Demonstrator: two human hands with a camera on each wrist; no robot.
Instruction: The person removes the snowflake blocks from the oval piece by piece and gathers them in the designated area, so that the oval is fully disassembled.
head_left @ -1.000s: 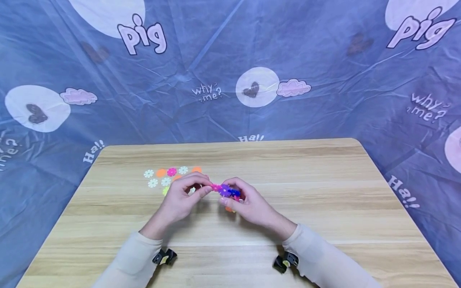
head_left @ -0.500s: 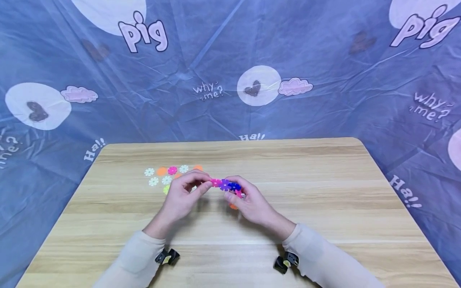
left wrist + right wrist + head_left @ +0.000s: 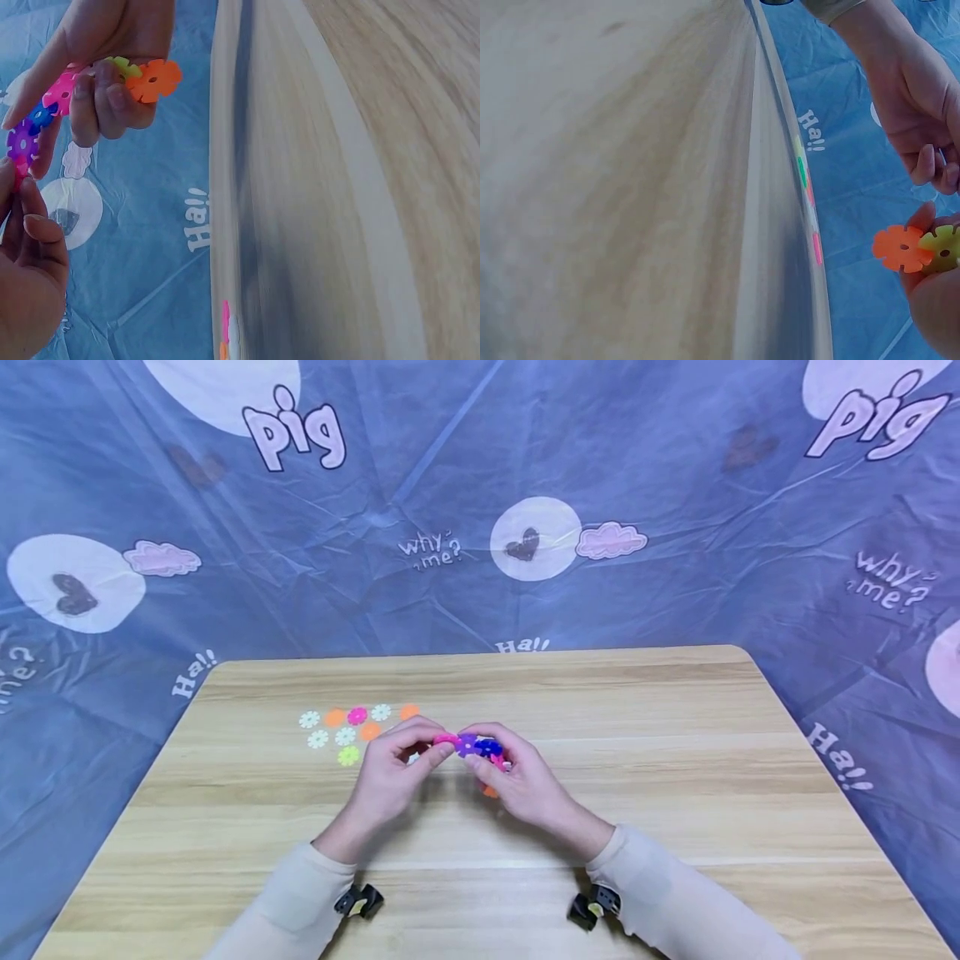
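Note:
A chain of notched plastic snowflake discs is held above the table between both hands. My left hand [image 3: 401, 768] pinches the pink disc [image 3: 22, 172] at one end between thumb and fingers. Beside it sit a purple disc [image 3: 23, 140] and a dark blue disc [image 3: 42, 115]. My right hand [image 3: 528, 781] grips the rest, its thumb near the purple disc and its other fingers curled round the chain. Out of that grip stick another pink disc [image 3: 60, 93], a yellow-green disc [image 3: 945, 247] and an orange disc [image 3: 902, 248]. Fingers cover parts of the chain.
Loose discs lie flat on the wooden table [image 3: 637, 718] left of the hands: several white ones [image 3: 310, 720], orange ones [image 3: 371, 732], a pink one [image 3: 357, 716] and a yellow one [image 3: 348, 756]. A patterned blue cloth [image 3: 360, 585] hangs behind the table.
My left hand has shifted right, closer to the right hand, leaving less of the end pink disc showing. The yellow disc and an orange one on the table are now uncovered.

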